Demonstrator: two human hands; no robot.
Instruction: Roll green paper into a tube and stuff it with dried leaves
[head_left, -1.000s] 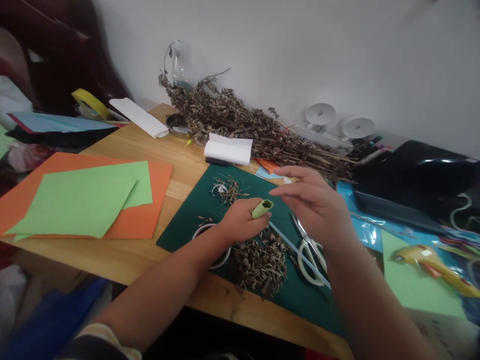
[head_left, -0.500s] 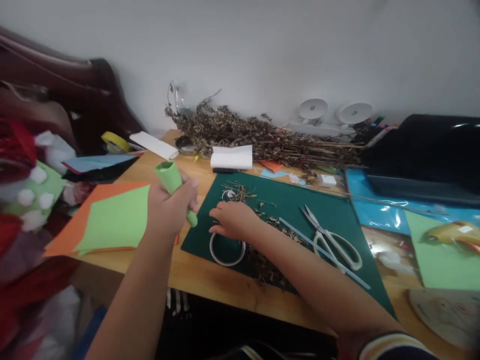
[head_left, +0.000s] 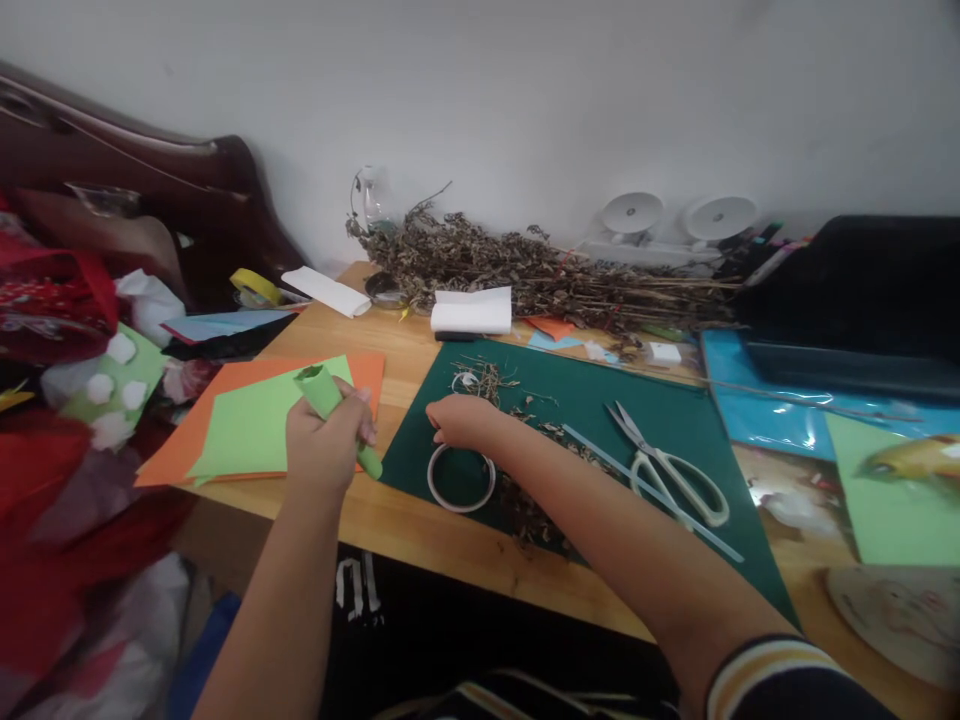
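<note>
Wrapped in my left hand (head_left: 326,440) is a rolled green paper tube (head_left: 319,390), tilted, its hollow end up and its lower end sticking out below the fingers. My right hand (head_left: 466,420) hovers over the green cutting mat (head_left: 409,440) with its fingers curled together. Whatever they may hold is hidden. Just below that hand lies a tape roll (head_left: 433,485), and beyond it a smaller white ring (head_left: 466,381) sits among dry twigs (head_left: 491,380). Crumbled dry leaves (head_left: 532,510) are scattered beneath my right forearm.
Scissors (head_left: 660,465) and a pale blue strip (head_left: 585,440) lie right on the mat. Green paper (head_left: 247,430) overlaps orange paper (head_left: 172,455) at left. Dried branches (head_left: 510,265) stretch along the wall behind a white paper roll (head_left: 472,312). A yellow tape roll (head_left: 256,287) is back left.
The fingers of my right hand have drawn together above the tape roll. My left hand has lowered slightly with the green tube, nearer the coloured papers. The view has shifted a little.
</note>
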